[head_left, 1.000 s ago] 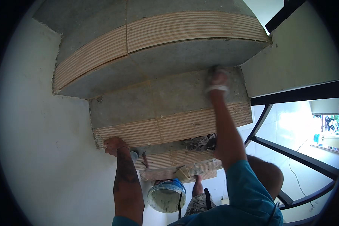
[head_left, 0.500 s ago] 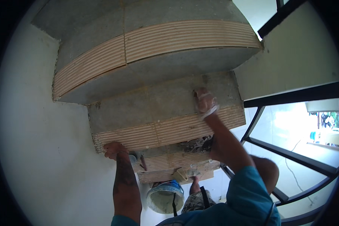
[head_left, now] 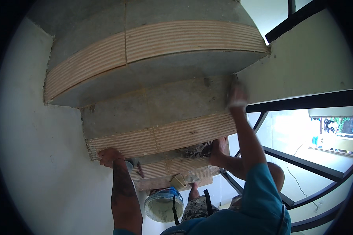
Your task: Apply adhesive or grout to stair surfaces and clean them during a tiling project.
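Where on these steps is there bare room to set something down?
The grey tread between the riser and ribbed edge, left of your right hand, looks bare, though stained. The next step down is crowded: round container, slim item, crumpled cloth, foot.

We look down from a head-worn wide fisheye lens, facing a grey staircase with tan ribbed edges (head_left: pixel 176 96). Its upper step (head_left: pixel 200 36) sits near us; a round blue bucket with a pale interior (head_left: pixel 162 210) lies farther below, and straight edges bend toward our view's dark rim.
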`<state>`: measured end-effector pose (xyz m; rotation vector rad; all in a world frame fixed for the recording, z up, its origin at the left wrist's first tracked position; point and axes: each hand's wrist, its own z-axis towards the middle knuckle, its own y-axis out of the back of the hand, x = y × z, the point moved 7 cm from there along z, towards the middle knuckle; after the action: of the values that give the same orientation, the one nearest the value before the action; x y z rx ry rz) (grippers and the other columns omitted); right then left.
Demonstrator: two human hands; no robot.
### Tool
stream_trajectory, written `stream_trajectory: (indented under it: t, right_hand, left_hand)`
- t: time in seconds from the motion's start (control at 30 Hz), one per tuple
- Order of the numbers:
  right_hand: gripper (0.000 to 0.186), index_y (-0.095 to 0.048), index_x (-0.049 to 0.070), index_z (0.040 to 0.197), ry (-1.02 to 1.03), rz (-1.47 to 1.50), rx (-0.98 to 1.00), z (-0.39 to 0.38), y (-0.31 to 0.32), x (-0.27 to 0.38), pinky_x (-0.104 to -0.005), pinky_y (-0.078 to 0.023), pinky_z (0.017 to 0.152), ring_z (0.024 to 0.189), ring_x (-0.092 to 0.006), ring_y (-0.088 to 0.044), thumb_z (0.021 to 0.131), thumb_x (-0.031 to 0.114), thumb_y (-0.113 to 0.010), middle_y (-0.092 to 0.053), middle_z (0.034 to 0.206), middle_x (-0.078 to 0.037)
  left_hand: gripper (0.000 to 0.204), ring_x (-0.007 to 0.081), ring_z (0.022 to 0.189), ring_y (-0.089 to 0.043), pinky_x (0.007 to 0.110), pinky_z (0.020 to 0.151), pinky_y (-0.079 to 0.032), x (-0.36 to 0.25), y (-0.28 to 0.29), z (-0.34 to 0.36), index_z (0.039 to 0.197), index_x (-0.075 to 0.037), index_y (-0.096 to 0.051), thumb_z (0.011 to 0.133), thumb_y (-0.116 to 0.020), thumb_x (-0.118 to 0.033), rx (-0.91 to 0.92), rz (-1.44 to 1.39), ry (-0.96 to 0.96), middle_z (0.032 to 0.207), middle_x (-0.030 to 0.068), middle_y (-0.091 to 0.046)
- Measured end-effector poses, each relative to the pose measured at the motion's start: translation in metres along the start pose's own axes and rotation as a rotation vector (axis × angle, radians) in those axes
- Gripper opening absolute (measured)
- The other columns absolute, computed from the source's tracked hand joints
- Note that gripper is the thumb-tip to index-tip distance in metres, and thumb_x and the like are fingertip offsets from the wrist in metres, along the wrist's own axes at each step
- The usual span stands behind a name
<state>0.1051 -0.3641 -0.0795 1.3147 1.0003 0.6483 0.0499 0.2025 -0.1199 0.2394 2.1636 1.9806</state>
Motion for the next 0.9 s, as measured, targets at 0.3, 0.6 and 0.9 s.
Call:
stream_trajectory:
  t: [0.3,0.6,0.9]
  right_hand:
    - [0.036,-0.046,0.010,0.107,-0.021,0.138,0.015,-0.041,-0.011,-0.016,-0.0390,-0.046,0.071,0.086,-0.0303,-0.055,0.071,0.014,-0.051,-0.050,0.103,-0.014]
    - [0.033,-0.049,0.006,0.106,0.025,-0.022,-0.071,-0.045,0.003,-0.012,-0.0335,-0.043,0.078,0.095,-0.0263,-0.050,0.074,0.011,-0.049,-0.050,0.101,-0.015]
    - [0.039,-0.044,0.008,0.113,0.061,-0.110,-0.004,-0.004,-0.013,-0.015,-0.0347,-0.043,0.076,0.092,-0.0271,-0.051,0.074,0.014,-0.047,-0.049,0.104,-0.015]
  left_hand:
    - [0.033,0.0218,0.073,-0.059,0.028,0.055,-0.051,0.015,-0.011,0.017,0.098,-0.001,-0.033,0.079,-0.047,-0.023,0.047,0.417,-0.246,0.089,0.0136,-0.050]
    - [0.032,0.0277,0.074,-0.059,0.033,0.055,-0.052,0.024,-0.047,0.041,0.099,0.002,-0.032,0.081,-0.043,-0.021,0.057,0.563,-0.377,0.092,0.0202,-0.046]
    - [0.039,0.0325,0.078,-0.057,0.039,0.063,-0.050,0.013,-0.004,0.011,0.097,0.005,-0.035,0.082,-0.034,-0.031,0.049,0.043,-0.088,0.094,0.0228,-0.049]
